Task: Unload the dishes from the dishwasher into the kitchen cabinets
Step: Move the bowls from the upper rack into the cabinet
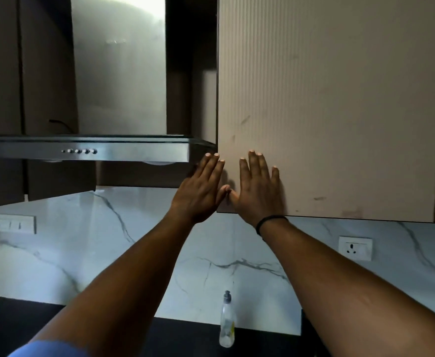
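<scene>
Ahead of you and filling the upper right is the wall cabinet door point(332, 106), beige and ribbed, shut flush with no handle showing. Left of it hangs the steel range hood point(87, 150), its corner just beside the door's left edge. Below both runs the marble backsplash point(113, 253), with a switch plate point(12, 224) far left and a wall socket point(355, 248) to the right.

No dishes and no dishwasher are in view, so whatever you are unloading lies somewhere outside this frame; I cannot say where. The cabinet is the only task thing here.

Your right hand point(259, 186) is spread flat on the door's lower left corner, fingers pointing up, holding nothing. Your left hand point(201, 189) is also flat and empty, its fingers at the door's left edge, thumb close to the right thumb; whether it presses the panel or only hovers beside the edge is not clear.

The relation that matters: the door's long axis is vertical, and both palms sit low on its left side, the right hand fully on it. I judge this to be a push-to-open or a closing press. If the door swings out, keep your left hand clear of the hood corner.

On the dark counter near you stands a small clear squeeze bottle point(227, 320), directly beneath your arms but well below them.
</scene>
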